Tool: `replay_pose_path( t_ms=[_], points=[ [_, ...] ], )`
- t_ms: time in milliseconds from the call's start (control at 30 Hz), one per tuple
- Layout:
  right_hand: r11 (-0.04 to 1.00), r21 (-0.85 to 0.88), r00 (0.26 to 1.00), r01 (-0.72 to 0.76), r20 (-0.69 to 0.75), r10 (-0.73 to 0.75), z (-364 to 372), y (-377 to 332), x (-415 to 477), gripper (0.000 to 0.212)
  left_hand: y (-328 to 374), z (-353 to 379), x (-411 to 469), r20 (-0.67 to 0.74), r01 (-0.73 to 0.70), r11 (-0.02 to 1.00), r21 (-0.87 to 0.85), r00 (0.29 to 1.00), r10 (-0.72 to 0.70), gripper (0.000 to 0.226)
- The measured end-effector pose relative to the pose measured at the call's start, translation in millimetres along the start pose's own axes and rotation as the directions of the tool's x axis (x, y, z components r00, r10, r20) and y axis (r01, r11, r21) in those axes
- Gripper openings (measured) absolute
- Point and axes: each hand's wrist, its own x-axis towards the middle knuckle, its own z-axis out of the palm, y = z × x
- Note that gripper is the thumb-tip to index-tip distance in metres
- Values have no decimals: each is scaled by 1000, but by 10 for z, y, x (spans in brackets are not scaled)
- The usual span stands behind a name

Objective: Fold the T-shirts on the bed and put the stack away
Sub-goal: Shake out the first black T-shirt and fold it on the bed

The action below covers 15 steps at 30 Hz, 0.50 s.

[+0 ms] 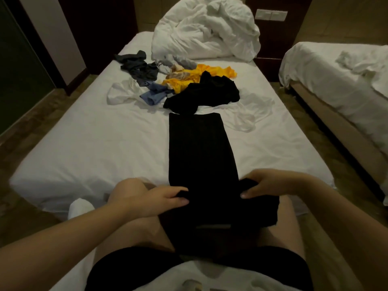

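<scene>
A black T-shirt (199, 148), folded into a long narrow strip, lies on the white bed (105, 143) and runs over the near edge onto my lap. My left hand (155, 198) pinches its left edge near the bed's front. My right hand (270, 182) grips the right edge opposite. Beyond the strip lie a crumpled black garment (205, 93), a yellow shirt (212, 73), a blue one (154, 94), a dark grey one (138, 66) and white ones (121, 92).
A bunched white duvet (207, 28) fills the head of the bed. A second bed (340, 80) stands to the right across a narrow floor gap. A dark wardrobe and wall are on the left. My knees are against the bed's near edge.
</scene>
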Motion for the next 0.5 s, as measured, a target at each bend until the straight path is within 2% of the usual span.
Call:
replay_pose_path(
  t_ms=[67, 133, 267, 333, 400, 467, 500],
  points=[
    [999, -36, 992, -9, -128, 4, -241, -30, 141, 9, -4, -171, 149, -1, 15, 984, -179, 1000, -16, 20],
    [1000, -11, 978, 17, -206, -19, -526, -76, 307, 5, -74, -331, 352, -45, -19, 941, -338, 999, 4, 27],
    [997, 62, 980, 51, -196, -38, -1221, -173, 702, 8, -91, -795, 792, -63, -15, 876, -482, 998, -17, 44],
    [997, 41, 981, 60, -187, -52, -1613, -205, 998, 8, -111, -1095, 1068, -13, 2, 822, -569, 1000, -12, 66],
    [998, 6, 975, 67, -212, -64, -2010, -234, 1380, 11, -187, -1420, 1415, 37, 37, 727, -685, 999, -16, 79],
    [996, -21, 952, 83, -294, -85, -2362, -220, 1869, 21, -372, -1745, 1816, 33, 56, 572, -819, 998, -51, 68],
    [994, -53, 922, 92, -373, -105, -2506, -183, 2143, 26, -503, -1891, 2007, 30, 81, 500, -862, 994, -110, 54]
  ],
)
